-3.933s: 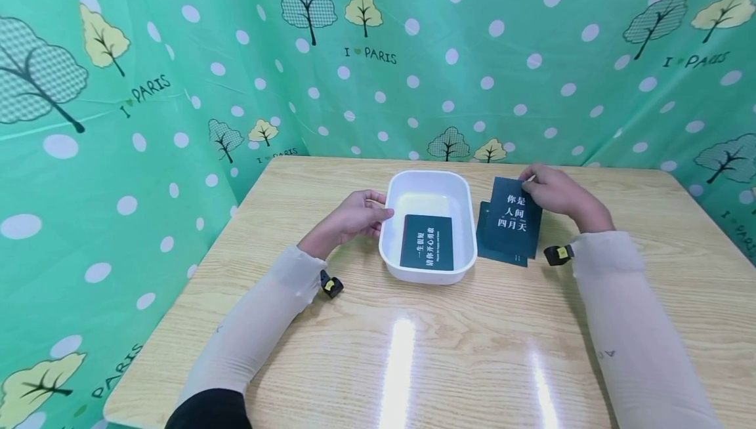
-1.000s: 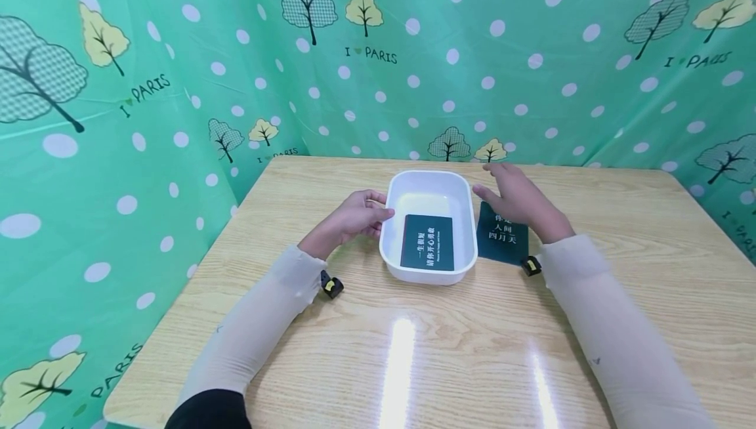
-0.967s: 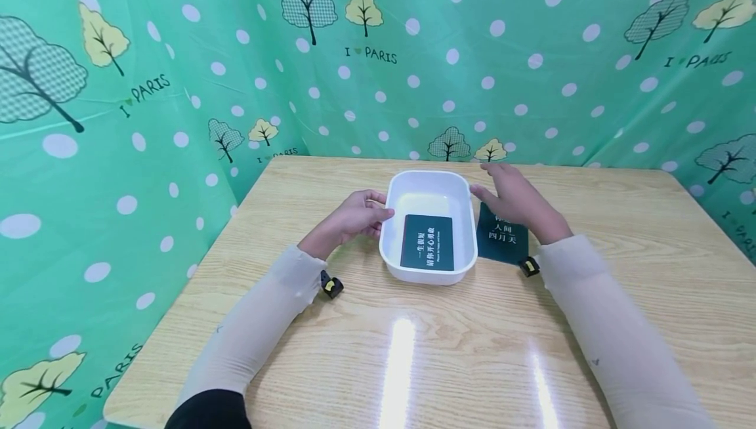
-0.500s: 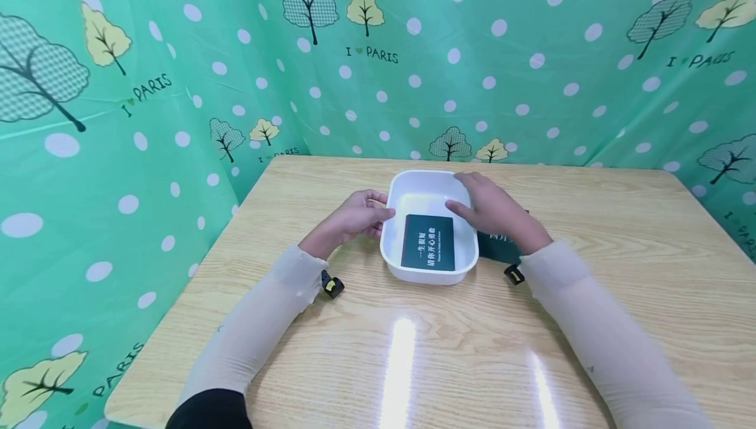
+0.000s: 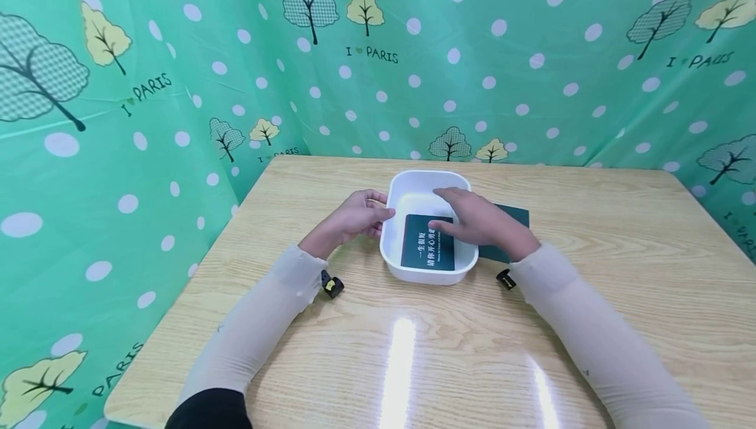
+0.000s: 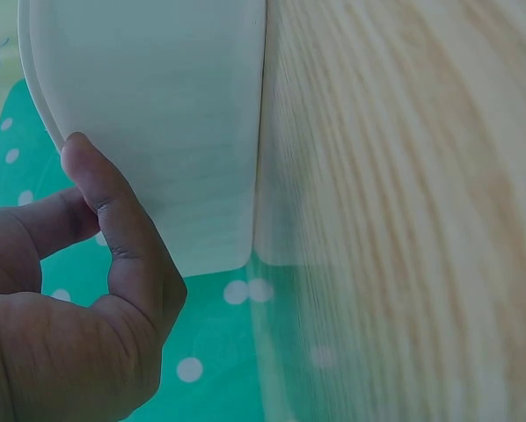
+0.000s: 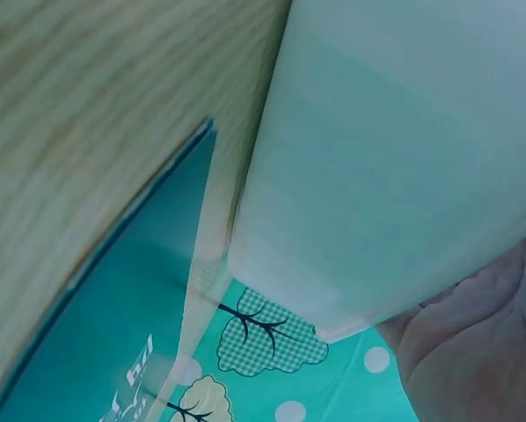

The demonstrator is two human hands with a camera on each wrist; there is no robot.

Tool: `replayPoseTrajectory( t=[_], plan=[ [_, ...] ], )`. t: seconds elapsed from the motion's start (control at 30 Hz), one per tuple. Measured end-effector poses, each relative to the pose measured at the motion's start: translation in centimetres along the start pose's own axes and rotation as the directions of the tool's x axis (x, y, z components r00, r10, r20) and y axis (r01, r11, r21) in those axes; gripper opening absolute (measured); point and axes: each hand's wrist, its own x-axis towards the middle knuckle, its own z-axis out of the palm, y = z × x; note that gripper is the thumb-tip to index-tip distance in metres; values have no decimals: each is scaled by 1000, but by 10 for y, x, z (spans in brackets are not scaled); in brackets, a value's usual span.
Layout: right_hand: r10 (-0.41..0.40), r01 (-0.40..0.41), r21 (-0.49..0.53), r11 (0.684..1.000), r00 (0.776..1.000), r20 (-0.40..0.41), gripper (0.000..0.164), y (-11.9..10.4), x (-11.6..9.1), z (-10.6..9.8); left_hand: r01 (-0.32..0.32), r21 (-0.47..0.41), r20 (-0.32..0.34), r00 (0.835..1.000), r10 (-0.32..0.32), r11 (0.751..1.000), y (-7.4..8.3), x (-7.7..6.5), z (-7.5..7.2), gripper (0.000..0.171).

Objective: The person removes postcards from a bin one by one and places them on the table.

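A white plastic tub [image 5: 430,276] stands on the wooden table, with a dark green booklet [image 5: 418,245] lying inside near its front end. My left hand [image 5: 356,214] pinches the tub's left rim, thumb over the edge and the other fingers outside, as the left wrist view also shows. Over the right side of the tub reaches my right hand [image 5: 481,219], fingers extended and thumb overlapping the booklet. Its grasp holds nothing visible. Just right of the tub lies a second dark green booklet [image 5: 516,214], partly hidden beneath my right forearm; white lettering shows on it in the right wrist view.
A black wrist camera [image 5: 332,285] sits at my left cuff, another [image 5: 506,279] at my right. Behind the table [image 5: 472,337] hangs a green curtain [image 5: 413,88] with dots and trees. The table's far edge runs just behind the tub.
Earlier my right hand held a booklet at the tub's right; that booklet was then laid down there. Empty, the hand has since moved left over the tub. My left hand has stayed put.
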Motion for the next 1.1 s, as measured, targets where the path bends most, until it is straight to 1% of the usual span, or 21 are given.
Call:
replayPoseTrajectory(
  t=[0.17, 0.27, 0.6, 0.83, 0.97, 1.1],
  plan=[
    [8, -7, -16, 1000, 996, 83, 86, 0, -1, 5, 2, 1, 15, 1000, -2, 1000, -1, 1, 1, 37],
    [7, -2, -45, 999, 994, 113, 89, -1, -1, 8, 10, 2, 14, 1000, -10, 1000, -2, 1, 2, 37],
    [-6, 27, -168, 985, 993, 119, 90, -3, 2, 10, 6, -1, 10, 1000, -6, 1000, 0, 0, 2, 38],
    [15, 18, -202, 979, 987, 162, 94, -5, 4, 9, 9, 5, 0, 1000, -9, 1000, 2, 0, 1, 37],
    [27, 12, -217, 976, 984, 175, 96, -6, 4, 10, 6, 7, 5, 1000, -6, 1000, 2, 0, 0, 37],
    [25, 13, -217, 976, 984, 176, 94, -7, 6, 10, 6, 9, 2, 1000, -6, 1000, 2, -1, -1, 37]
  ],
)
